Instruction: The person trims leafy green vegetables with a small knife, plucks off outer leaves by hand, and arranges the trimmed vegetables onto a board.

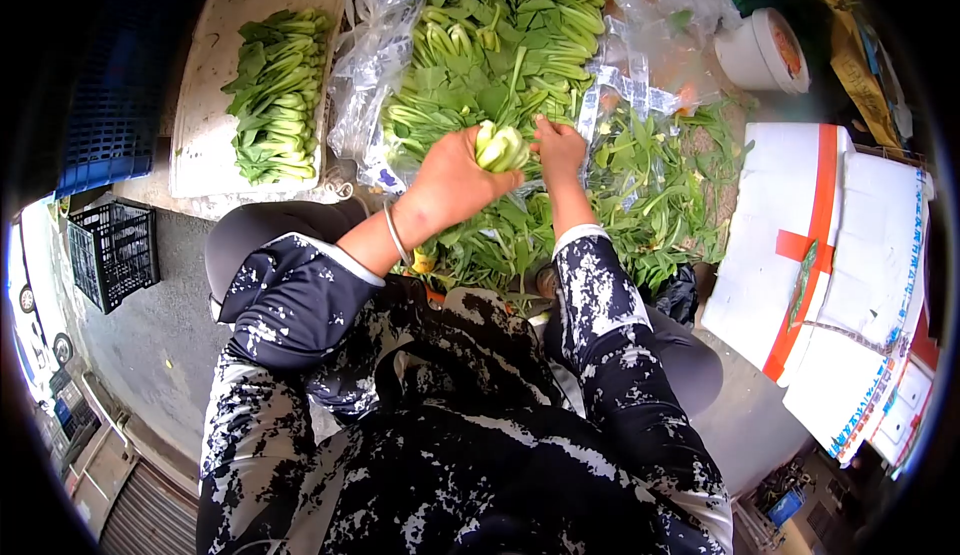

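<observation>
My left hand (450,181) is wrapped round a head of bok choy (501,148), its pale stem end turned towards me. Close by on the right, my right hand (560,150) has thumb and fingers pinched together; whatever is between them is too small to make out. Beyond both hands, a large heap of bok choy (480,40) lies in an opened clear plastic bag (365,85). Loose torn leaves (640,195) are scattered below and to the right of my hands.
To the left, a row of bok choy (285,95) lies on a pale board (205,115). A black crate (113,252) and a blue basket (110,105) stand farther left. On the right are white foam boxes (770,225) with red tape and a white bucket (752,55).
</observation>
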A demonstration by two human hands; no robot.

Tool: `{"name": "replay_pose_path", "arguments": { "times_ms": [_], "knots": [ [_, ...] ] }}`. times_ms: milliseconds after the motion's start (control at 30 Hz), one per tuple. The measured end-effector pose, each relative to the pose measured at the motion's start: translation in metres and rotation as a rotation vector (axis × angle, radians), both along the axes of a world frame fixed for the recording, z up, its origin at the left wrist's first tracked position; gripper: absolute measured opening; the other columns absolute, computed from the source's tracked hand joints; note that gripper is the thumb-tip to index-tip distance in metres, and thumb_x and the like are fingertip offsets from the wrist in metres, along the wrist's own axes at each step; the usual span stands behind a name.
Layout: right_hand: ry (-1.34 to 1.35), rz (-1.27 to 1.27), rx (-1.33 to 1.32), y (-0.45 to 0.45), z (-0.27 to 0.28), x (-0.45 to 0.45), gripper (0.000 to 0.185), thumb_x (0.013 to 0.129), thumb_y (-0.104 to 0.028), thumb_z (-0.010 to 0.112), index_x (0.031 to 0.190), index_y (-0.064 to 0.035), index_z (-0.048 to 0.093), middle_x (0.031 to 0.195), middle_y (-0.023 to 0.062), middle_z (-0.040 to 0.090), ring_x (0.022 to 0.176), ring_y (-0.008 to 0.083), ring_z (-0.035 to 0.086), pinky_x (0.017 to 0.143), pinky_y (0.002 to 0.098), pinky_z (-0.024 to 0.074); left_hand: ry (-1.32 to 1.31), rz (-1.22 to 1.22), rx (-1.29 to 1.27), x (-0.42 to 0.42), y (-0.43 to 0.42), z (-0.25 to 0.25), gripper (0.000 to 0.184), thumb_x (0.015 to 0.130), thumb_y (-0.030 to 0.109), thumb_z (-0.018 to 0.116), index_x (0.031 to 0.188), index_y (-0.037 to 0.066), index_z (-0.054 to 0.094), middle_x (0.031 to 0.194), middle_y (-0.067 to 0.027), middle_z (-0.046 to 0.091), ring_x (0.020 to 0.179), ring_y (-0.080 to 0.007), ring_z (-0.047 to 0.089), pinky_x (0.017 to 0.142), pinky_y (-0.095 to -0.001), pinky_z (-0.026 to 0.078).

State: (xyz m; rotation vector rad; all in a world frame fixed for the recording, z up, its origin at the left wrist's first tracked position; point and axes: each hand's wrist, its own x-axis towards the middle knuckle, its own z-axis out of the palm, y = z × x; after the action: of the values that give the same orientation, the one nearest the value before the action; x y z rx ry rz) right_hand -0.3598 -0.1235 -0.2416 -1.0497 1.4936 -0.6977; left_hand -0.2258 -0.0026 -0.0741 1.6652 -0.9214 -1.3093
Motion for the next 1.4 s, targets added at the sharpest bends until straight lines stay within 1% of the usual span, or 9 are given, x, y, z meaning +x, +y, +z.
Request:
{"name": "replay_pose_path", "arguments": {
  "times_ms": [200, 267, 500, 600, 700, 833, 1200, 1300, 1400],
  "knots": [
    [0.392, 0.282, 0.033, -0.03, 0.006, 0.027, 0.023, 0.075, -0.022, 0.067, 0.078, 0.0007, 0.062, 0.07, 0.0062, 0.062, 0.049, 0.0141, 0.057, 0.049, 0.0248, 0.0425, -0.24, -0.096, -0.102, -0.011, -0.001, 0.001, 0.032, 0.066, 0.018, 0.074, 0.089, 0.001, 0.059, 0.079, -0.0081, 0.063, 0.069, -0.015, 0.059, 0.068, -0.028, 0.048],
    [0.02, -0.064, 0.133, -0.025, 0.0, 0.025, 0.015, 0.074, -0.014, 0.066, 0.078, -0.001, 0.062, 0.07, 0.0046, 0.061, 0.05, 0.0137, 0.056, 0.05, 0.0234, 0.042, -0.248, -0.065, -0.094, -0.009, -0.003, 0.004, 0.032, 0.066, 0.018, 0.074, 0.089, 0.001, 0.059, 0.079, -0.008, 0.064, 0.07, -0.0149, 0.06, 0.069, -0.0278, 0.048],
    [-0.415, 0.051, 0.142, 0.056, 0.095, -0.021, 0.015, 0.077, -0.006, 0.063, 0.091, -0.0002, 0.06, 0.071, 0.0028, 0.059, 0.05, 0.0072, 0.051, 0.04, 0.0198, 0.0356, -0.188, 0.093, -0.064, -0.002, -0.005, -0.011, 0.027, 0.069, 0.011, 0.072, 0.09, 0.001, 0.059, 0.081, -0.0049, 0.064, 0.072, -0.0106, 0.058, 0.068, -0.0257, 0.048],
    [-0.574, 0.112, 0.181, 0.092, 0.118, -0.032, 0.015, 0.078, -0.007, 0.065, 0.091, -0.0003, 0.06, 0.07, 0.0021, 0.058, 0.049, 0.0069, 0.051, 0.039, 0.0179, 0.0336, 0.268, 0.098, -0.039, -0.007, -0.003, -0.005, 0.021, 0.071, 0.003, 0.071, 0.089, 0.002, 0.059, 0.082, -0.002, 0.063, 0.072, -0.0092, 0.057, 0.068, -0.0244, 0.047],
    [-0.3, 0.183, 0.119, 0.102, 0.132, -0.039, 0.023, 0.082, -0.015, 0.063, 0.098, 0.001, 0.059, 0.072, 0.002, 0.056, 0.05, 0.0055, 0.046, 0.04, 0.0174, 0.0316, 0.377, 0.052, -0.034, -0.013, 0.0, -0.003, 0.02, 0.072, -0.002, 0.07, 0.089, 0.002, 0.06, 0.082, -0.0012, 0.063, 0.073, -0.0089, 0.057, 0.068, -0.0233, 0.047],
    [-0.481, 0.175, 0.062, 0.101, 0.145, -0.051, 0.043, 0.089, -0.03, 0.054, 0.119, 0.0001, 0.051, 0.075, 0.0006, 0.052, 0.055, 0.0045, 0.037, 0.044, 0.0162, 0.0279, 0.307, -0.002, -0.014, -0.013, 0.002, -0.007, 0.025, 0.069, -0.002, 0.072, 0.091, 0.002, 0.06, 0.084, -0.0019, 0.063, 0.074, -0.0086, 0.057, 0.068, -0.0231, 0.048],
    [-0.69, 0.241, 0.31, 0.099, 0.135, -0.06, 0.037, 0.089, -0.026, 0.055, 0.118, -0.0042, 0.054, 0.064, -0.0033, 0.046, 0.05, 0.0037, 0.037, 0.041, 0.0166, 0.0276, 0.23, -0.088, -0.026, -0.009, 0.01, -0.016, 0.031, 0.065, 0.0, 0.075, 0.092, 0.001, 0.06, 0.086, -0.0023, 0.064, 0.076, -0.0085, 0.057, 0.071, -0.0237, 0.047],
    [-0.264, 0.24, 0.393, 0.08, 0.103, -0.063, 0.039, 0.088, -0.032, 0.055, 0.118, -0.0075, 0.054, 0.063, -0.0026, 0.046, 0.049, 0.0047, 0.038, 0.043, 0.0176, 0.03, 0.249, -0.002, -0.051, -0.006, 0.01, -0.006, 0.03, 0.065, 0.001, 0.075, 0.091, 0.001, 0.06, 0.085, -0.0019, 0.064, 0.076, -0.0079, 0.057, 0.071, -0.023, 0.047],
    [0.251, 0.377, 0.033, 0.037, 0.072, -0.045, 0.054, 0.082, -0.04, 0.06, 0.122, -0.0056, 0.049, 0.092, 0.0113, 0.062, 0.073, 0.0152, 0.059, 0.07, 0.0279, 0.0484, 0.189, -0.004, 0.009, -0.004, 0.012, -0.004, 0.029, 0.067, 0.004, 0.075, 0.092, 0.0, 0.06, 0.085, -0.0019, 0.064, 0.075, -0.0076, 0.057, 0.071, -0.023, 0.047]
  ]
}}
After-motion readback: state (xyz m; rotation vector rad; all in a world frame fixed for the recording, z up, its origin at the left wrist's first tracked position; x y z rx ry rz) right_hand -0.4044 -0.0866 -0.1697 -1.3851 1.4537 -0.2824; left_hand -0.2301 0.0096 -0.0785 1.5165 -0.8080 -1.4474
